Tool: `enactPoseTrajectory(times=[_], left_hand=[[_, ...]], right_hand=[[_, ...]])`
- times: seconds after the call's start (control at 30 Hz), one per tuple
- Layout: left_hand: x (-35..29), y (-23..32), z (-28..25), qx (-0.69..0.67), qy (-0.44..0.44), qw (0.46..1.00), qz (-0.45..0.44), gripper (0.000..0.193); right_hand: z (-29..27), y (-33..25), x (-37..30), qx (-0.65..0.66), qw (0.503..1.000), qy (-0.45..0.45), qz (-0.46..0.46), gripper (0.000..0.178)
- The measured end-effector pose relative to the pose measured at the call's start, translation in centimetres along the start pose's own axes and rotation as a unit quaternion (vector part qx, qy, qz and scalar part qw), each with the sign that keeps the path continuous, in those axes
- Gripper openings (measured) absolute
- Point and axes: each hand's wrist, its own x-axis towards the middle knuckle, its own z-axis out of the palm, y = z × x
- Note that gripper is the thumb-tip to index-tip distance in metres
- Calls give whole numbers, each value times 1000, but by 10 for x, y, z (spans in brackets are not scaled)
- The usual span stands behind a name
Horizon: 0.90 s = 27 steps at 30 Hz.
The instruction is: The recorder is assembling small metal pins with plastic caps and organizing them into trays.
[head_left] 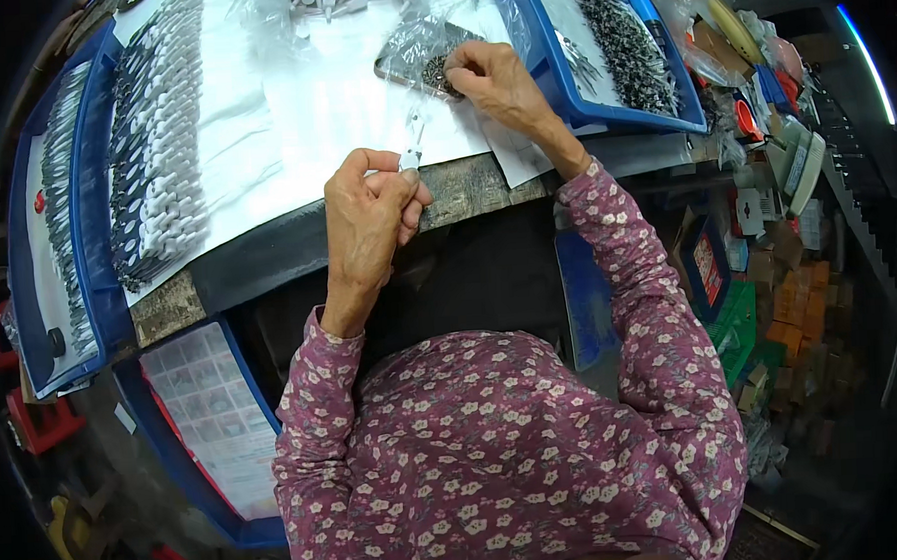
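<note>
White paper (291, 117) is spread over a worn tabletop (464, 184) flanked by 2 blue trays (92, 246), one filled with rows of white-handled parts (157, 143) and the other with dark metal pieces (623, 42), while boxes are crowded into the dim space at the right. A small white-and-metal part (410, 158), judged light, stiff and easily dropped, is pinched at the table edge by the left hand (371, 218), best held by its body between fingertips. A heap of small dark pieces (437, 72) on a clear plastic bag (418, 43) is being picked at by the right hand (495, 78), its fingers closed upon them.
</note>
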Motion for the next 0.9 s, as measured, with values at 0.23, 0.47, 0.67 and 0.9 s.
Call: enactPoseTrajectory(times=[0.23,0.47,0.67,0.9], left_hand=[[1,-1,1,-6,4,1000,-5,10],[-1,1,2,5,16,1000,4,9],[-4,5,6,77,36,995,45,8],[-3,-3,8,137,74,984,80,6]], right_hand=[[-8,-8,-6,185,983,11,6,10],[-14,-51,-28,164,983,-2,-79,11],[-6,-68,-49,171,980,-18,-103,14],[1,-74,-51,100,983,14,-150,17]])
